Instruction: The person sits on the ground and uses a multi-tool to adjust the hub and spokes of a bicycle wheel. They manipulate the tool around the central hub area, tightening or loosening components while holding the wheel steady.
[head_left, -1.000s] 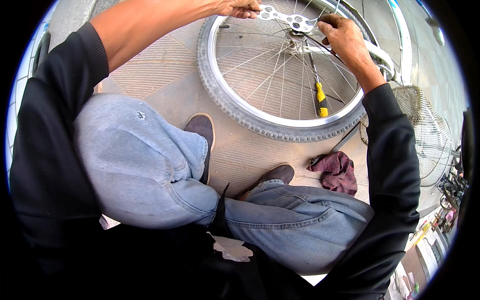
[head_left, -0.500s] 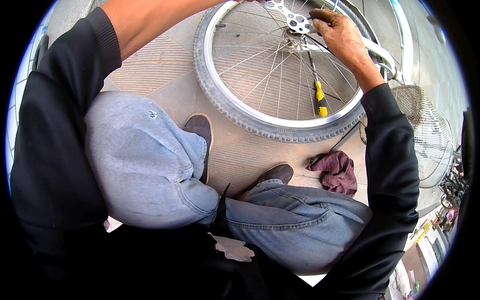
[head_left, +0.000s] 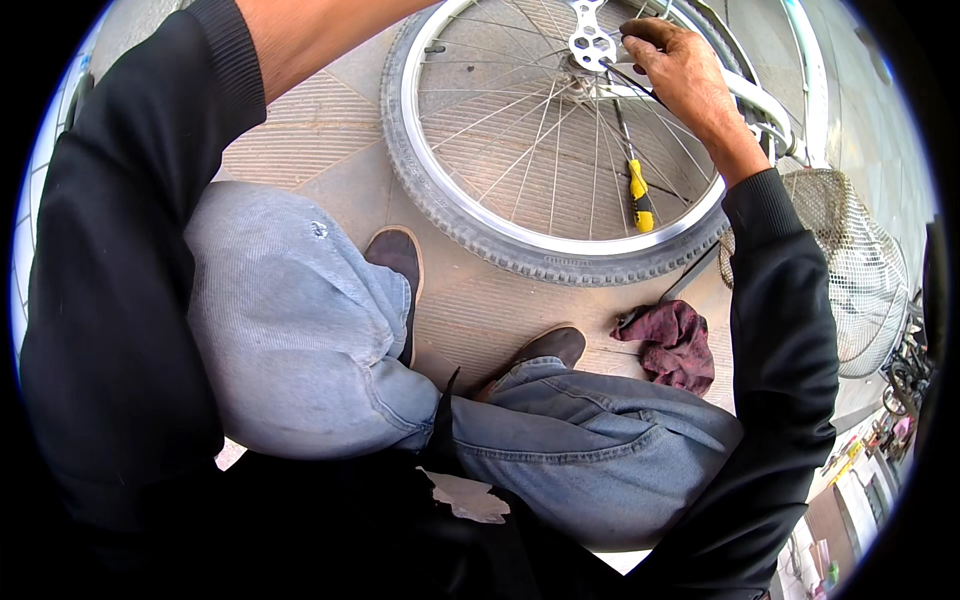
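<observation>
A flat silver multi-hole wrench point(head_left: 592, 48) sits over the hub of a bicycle wheel point(head_left: 470, 225) that lies on its side. Its upper end runs out past the top edge. My left forearm point(head_left: 320, 35) reaches up toward that edge, and the hand itself is out of view. Right beside the wrench is my right hand point(head_left: 685, 80), fingers curled in and closed near the hub. A thin dark bar or cable passes beneath it; what the fingers hold is hidden. Among the spokes, below the hub, lies a screwdriver point(head_left: 639, 190) with a yellow and black handle.
White bicycle frame tubes point(head_left: 815, 100) rise at the right, with a wire mesh basket point(head_left: 850, 260) below them. A crumpled dark red cloth point(head_left: 675, 345) lies on the paving point(head_left: 470, 315) near my shoe point(head_left: 555, 345). More bicycles point(head_left: 905, 370) stand at the far right.
The wrench has swung clockwise about the hub, from slanting up-left to nearly upright. My left arm has shifted right, its fingertips leaving the view. My right hand stays almost in place.
</observation>
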